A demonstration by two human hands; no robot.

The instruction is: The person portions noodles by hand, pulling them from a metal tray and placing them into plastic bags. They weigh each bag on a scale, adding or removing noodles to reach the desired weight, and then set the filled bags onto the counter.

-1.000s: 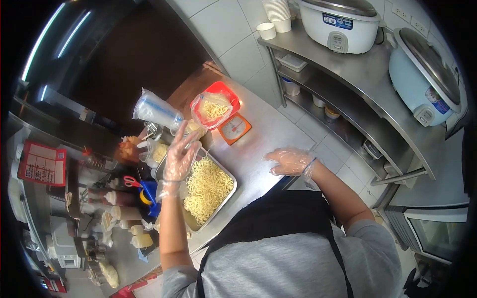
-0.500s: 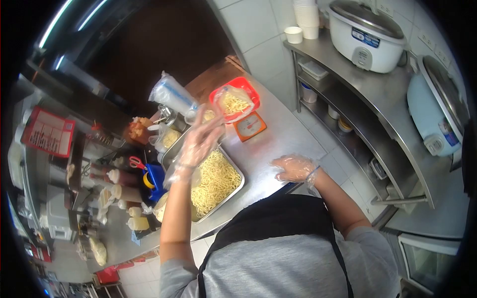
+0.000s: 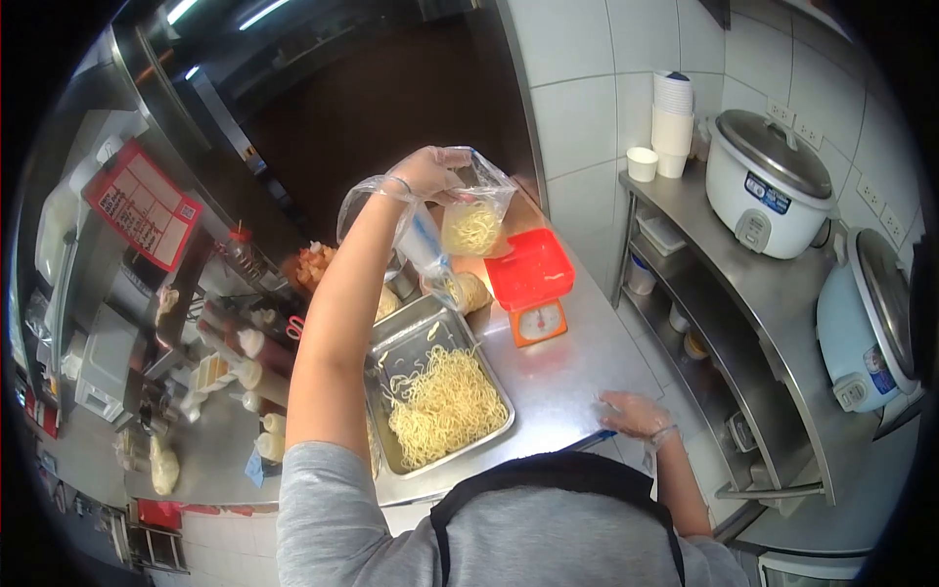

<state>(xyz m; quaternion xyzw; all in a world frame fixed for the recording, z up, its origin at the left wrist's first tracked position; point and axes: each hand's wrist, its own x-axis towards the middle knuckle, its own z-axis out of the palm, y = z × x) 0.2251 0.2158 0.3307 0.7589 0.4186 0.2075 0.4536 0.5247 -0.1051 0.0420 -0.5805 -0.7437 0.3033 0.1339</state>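
Observation:
My left hand (image 3: pixel 437 173), in a clear plastic glove, reaches to the far end of the table. It is closed on the upper part of a clear plastic bag (image 3: pixel 477 227) with noodles inside. The bag hangs beside a red plastic tray (image 3: pixel 533 266), which sits on an orange kitchen scale (image 3: pixel 539 322). Nearer me, a metal pan (image 3: pixel 507 416) contains a heap of yellow noodles (image 3: pixel 445 406). My right hand (image 3: pixel 636 415), gloved too, rests at the table's right edge with its fingers loosely extended and nothing in them.
Another filled bag (image 3: pixel 468 292) lies behind the pan, near a roll of plastic bags (image 3: pixel 423 243). Sauce bottles (image 3: pixel 264 377) stand to the left. On the right, a steel shelf (image 3: pixel 704 249) bears rice cookers (image 3: pixel 768 186) and stacked paper cups (image 3: pixel 671 127).
My left hand has gone from above the pan to the far end and lifted the noodle bag out of the red tray. My right hand stays by the table edge. The view has shifted.

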